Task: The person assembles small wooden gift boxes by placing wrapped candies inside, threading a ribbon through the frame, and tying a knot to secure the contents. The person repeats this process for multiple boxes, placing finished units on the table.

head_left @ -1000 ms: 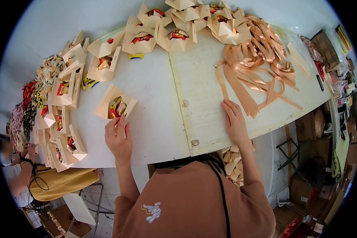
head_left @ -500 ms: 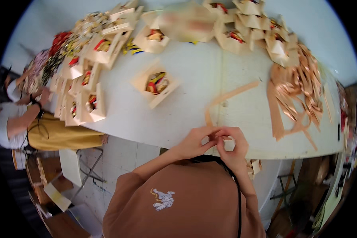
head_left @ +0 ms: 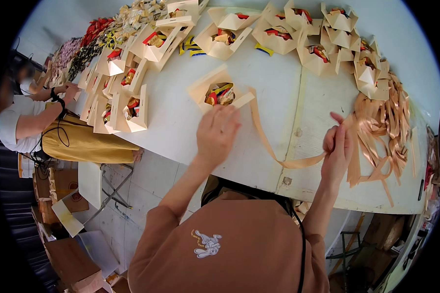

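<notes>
An unclosed cream paper gift box (head_left: 209, 80), filled with wrapped sweets (head_left: 221, 94), sits on the table in front of me. My left hand (head_left: 219, 132) is at its near edge, back of the hand up; the fingertips are blurred and partly hidden, so I cannot tell if they grip. A tan satin ribbon (head_left: 266, 141) curves from beside the box's right corner, sagging across the table to my right hand (head_left: 338, 146). That hand pinches the ribbon's right part between thumb and fingers, its index finger sticking out.
Several filled boxes (head_left: 220, 41) line the far side and left of the white table (head_left: 181, 122). Cut tan ribbons (head_left: 376, 127) lie heaped on the right. Blue-and-yellow packets (head_left: 190, 46) lie at the back. Another person (head_left: 32, 117) works at the left, by a folding chair (head_left: 90, 188).
My hands, together at the table's near edge before, have parted: the left went forward to the box, the right went right with the ribbon. The ribbon now stretches between box and right hand.
</notes>
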Demonstrator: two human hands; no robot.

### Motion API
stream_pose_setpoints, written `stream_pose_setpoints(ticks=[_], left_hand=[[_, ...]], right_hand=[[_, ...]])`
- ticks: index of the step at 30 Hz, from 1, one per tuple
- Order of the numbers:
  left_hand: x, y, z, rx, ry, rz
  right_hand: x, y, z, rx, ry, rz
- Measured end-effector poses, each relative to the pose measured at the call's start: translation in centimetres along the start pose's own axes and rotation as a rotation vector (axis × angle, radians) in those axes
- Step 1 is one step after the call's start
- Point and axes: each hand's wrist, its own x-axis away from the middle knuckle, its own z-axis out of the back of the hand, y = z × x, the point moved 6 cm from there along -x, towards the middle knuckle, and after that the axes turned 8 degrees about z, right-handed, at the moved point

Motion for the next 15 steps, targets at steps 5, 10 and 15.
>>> stream_pose_setpoints(ticks=[5,10,15], left_hand=[[0.6,-4.3,-3.0,0.215,-0.105,0.225],[0.2,-3.2,-3.9,0.468,-0.292,0.591],[0.5,-2.6,-4.7,0.493,-0.322,0.679]], right_hand=[[0.1,2.2,-5.0,0.242,-0.194,0.039],[0.9,9.5,-11.1,0.230,-0.470,-0.193],[2.0,11.3,-11.6,0.232,-0.412,-0.233]])
